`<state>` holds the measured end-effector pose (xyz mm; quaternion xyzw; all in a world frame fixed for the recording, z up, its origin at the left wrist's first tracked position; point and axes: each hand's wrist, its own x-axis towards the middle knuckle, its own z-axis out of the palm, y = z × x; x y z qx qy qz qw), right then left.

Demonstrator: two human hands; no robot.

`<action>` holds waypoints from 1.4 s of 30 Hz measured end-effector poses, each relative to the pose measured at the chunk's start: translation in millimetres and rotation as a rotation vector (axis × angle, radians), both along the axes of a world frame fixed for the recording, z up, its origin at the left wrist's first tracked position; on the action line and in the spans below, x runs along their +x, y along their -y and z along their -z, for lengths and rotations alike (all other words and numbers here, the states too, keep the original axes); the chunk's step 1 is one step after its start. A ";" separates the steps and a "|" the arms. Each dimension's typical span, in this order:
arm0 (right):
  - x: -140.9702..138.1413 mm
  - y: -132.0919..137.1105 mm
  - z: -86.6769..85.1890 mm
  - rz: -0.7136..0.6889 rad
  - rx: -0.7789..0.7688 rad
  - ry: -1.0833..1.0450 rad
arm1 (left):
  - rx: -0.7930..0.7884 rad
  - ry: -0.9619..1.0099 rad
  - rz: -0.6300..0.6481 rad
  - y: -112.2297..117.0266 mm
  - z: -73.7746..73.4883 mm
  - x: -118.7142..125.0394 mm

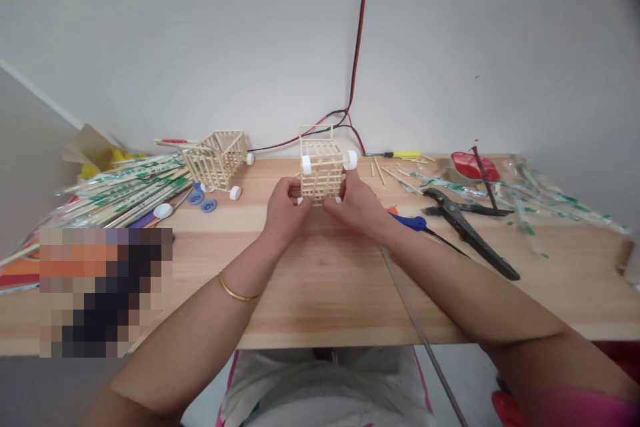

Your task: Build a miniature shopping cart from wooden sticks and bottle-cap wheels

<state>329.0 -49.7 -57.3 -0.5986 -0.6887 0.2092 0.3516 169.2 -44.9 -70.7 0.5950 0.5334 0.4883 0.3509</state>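
A small cart built of thin wooden sticks (pixel 323 177) is held between both hands near the middle of the table. It is turned so that two white wheels show at its upper part, and white bits show low down by the fingers. My left hand (pixel 287 210) grips the lower left side, thumb in front. My right hand (pixel 357 203) grips the lower right side, its fingers partly hidden behind the cart. At the left stands a second stick cart (pixel 217 160) on white wheels, with blue rings (pixel 208 205) beside it.
Wrapped sticks (pixel 135 190) lie in a pile at the left. To the right are large pliers (pixel 465 223), a blue-handled glue gun (pixel 410 221) with a cord, a yellow-handled tool (pixel 405 155), loose stick pieces, a red-filled dish (pixel 475 167) and plastic wrappers. Red-black wires (pixel 357 47) hang along the wall.
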 end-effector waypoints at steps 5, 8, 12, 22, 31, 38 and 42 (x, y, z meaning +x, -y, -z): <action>0.1 0.6 -0.9 -0.006 -0.004 0.001 | -0.023 0.069 0.002 -5.4 5.9 -2.5; 0.2 1.4 -2.0 -0.019 -0.002 0.010 | -0.051 0.118 -0.001 -7.8 8.3 -4.4; 0.2 2.3 -2.7 -0.031 0.002 0.018 | -0.105 0.182 -0.002 -7.2 8.7 -4.4; 0.2 3.5 -4.7 -0.031 -0.001 0.049 | -0.160 0.299 0.023 -6.0 7.5 -3.1; 7.9 -1.3 -9.3 -0.073 -0.109 0.050 | -0.189 0.358 -0.038 -8.1 -5.6 -10.8; 5.8 -3.7 -12.2 -0.025 0.017 -0.168 | -0.161 0.312 -0.057 -8.5 -13.9 -14.6; 4.1 -5.1 -8.4 -0.042 0.064 -0.238 | -0.157 0.322 -0.018 -8.4 -12.2 -14.0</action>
